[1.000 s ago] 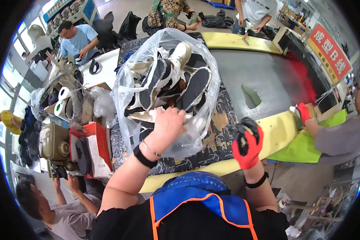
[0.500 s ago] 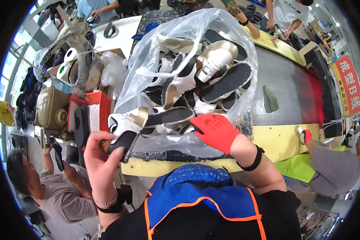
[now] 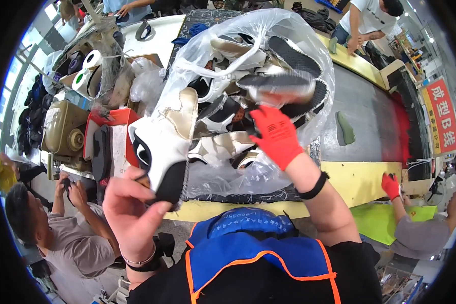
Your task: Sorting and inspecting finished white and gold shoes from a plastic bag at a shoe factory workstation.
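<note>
My bare left hand (image 3: 137, 207) pinches a white shoe upper (image 3: 169, 147) by its black heel end, its gold toe pointing away from me. My right hand (image 3: 276, 133), in a red glove with dark fingertips, is over a clear plastic bag (image 3: 248, 185) with fingers apart and nothing between them. Just beyond those fingers a shoe upper with a dark sole (image 3: 276, 83) is smeared by motion. Several more white, gold and black shoe uppers (image 3: 220, 144) lie heaped in the bag.
A conveyor belt (image 3: 372, 121) carrying a green shoe-shaped piece (image 3: 345, 128) runs at right. An open red box (image 3: 131, 121), dark soles (image 3: 101, 152) and a tan machine (image 3: 63, 131) are at left. Several co-workers stand around, one at left (image 3: 76, 238).
My left hand has turned and raised the held upper, its toe now pointing farther away. My right hand has shifted slightly right and away; an upper is blurred beyond it over the heap.
</note>
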{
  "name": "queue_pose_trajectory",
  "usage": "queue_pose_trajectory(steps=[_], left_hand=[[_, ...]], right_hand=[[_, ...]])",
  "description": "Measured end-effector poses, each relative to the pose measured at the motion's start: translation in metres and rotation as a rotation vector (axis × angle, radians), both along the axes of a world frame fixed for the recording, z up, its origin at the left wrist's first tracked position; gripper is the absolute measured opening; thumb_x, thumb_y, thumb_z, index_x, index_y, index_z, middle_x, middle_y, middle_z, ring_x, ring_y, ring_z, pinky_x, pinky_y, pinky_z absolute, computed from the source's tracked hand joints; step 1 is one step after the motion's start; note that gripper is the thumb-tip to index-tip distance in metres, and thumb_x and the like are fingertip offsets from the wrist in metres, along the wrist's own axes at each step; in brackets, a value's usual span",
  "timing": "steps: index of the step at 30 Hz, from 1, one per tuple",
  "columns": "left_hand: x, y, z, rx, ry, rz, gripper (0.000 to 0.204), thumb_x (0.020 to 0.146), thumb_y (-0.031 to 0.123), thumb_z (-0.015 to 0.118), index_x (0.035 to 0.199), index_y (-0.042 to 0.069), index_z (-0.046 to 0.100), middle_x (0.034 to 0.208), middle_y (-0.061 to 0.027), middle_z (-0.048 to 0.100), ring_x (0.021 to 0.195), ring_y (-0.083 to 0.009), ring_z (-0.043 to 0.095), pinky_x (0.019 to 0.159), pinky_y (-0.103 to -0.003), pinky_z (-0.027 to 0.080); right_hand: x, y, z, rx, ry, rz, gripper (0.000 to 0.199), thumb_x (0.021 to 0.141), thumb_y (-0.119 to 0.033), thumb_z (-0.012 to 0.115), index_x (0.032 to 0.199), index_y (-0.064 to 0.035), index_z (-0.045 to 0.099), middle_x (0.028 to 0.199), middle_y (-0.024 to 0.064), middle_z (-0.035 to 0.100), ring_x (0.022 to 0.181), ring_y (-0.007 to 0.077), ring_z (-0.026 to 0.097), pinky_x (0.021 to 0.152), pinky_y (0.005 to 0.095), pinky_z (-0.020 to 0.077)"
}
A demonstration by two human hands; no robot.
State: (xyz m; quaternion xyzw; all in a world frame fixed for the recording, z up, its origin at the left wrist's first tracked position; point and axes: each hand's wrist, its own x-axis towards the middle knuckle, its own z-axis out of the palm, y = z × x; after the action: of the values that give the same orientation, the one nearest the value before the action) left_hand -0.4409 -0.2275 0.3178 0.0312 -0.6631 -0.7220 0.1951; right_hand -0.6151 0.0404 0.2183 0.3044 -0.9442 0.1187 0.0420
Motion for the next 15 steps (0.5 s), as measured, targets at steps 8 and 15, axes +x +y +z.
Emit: queue_pose_trajectory(steps=[8, 15], left_hand=[[-0.023, 0.005, -0.018, -0.153, -0.015, -0.519, 0.025, 0.068, 0.001, 0.083, 0.084, 0.001, 0.063, 0.087, -0.0106, 0.061, 0.074, -0.0150, 0.056, 0.066, -0.027, 0.043], [-0.034, 0.013, -0.023, -0.151, -0.016, -0.497, 0.024, 0.068, -0.002, 0.081, 0.085, 0.001, 0.064, 0.085, -0.0094, 0.060, 0.076, -0.0154, 0.056, 0.069, -0.026, 0.042]], right_hand=[[0.055, 0.063, 0.033, 0.307, -0.256, 0.026, 0.073, 0.061, -0.040, 0.084, 0.123, -0.0111, 0.056, 0.129, 0.0128, 0.053, 0.121, 0.0320, 0.050, 0.102, 0.0429, 0.0404], [0.072, 0.085, 0.031, 0.173, -0.212, -0.118, 0.060, 0.067, -0.040, 0.081, 0.114, -0.0098, 0.060, 0.120, 0.0116, 0.056, 0.114, 0.0313, 0.051, 0.094, 0.0427, 0.0429]])
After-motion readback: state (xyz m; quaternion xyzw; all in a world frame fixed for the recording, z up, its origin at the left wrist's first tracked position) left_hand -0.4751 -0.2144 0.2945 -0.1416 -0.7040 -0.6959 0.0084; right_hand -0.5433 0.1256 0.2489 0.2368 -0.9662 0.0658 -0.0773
